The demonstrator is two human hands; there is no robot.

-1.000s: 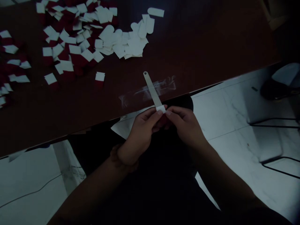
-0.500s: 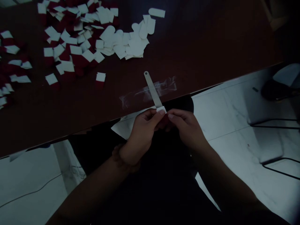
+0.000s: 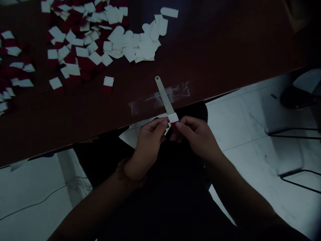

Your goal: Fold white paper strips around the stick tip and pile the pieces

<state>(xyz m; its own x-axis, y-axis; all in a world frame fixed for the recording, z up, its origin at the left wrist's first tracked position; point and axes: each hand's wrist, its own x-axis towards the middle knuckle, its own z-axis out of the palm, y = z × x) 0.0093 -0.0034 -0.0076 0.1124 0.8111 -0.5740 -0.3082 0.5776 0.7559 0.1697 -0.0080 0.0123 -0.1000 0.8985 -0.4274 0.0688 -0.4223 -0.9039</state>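
Observation:
A thin, flat metal strip (image 3: pixel 164 95) with a hole at its far end lies across the table edge and points toward me. Over its near end sits a small red-and-white piece (image 3: pixel 173 117), white at the top and dark red below. My right hand (image 3: pixel 197 134) pinches the red part between thumb and fingers. At the piece's left side, my left hand (image 3: pixel 151 137) is closed, its thumb against the fingers. A small white bit (image 3: pixel 168 128) shows beside those fingertips; whether it belongs to the red-and-white piece I cannot tell.
Clear tape (image 3: pixel 177 93) crosses the strip on the dark table (image 3: pixel 225 50). White round-ended cards (image 3: pixel 140 47) lie in a heap beyond. Many red-and-white pieces (image 3: pixel 72 68) are piled at the left, one single piece (image 3: pixel 108 83) apart. Metal chair legs (image 3: pixel 296 129) stand at the right.
My left thumb has shifted left off the white top, which now shows more fully. My right thumb has moved slightly left on the red part. The strip stays in place.

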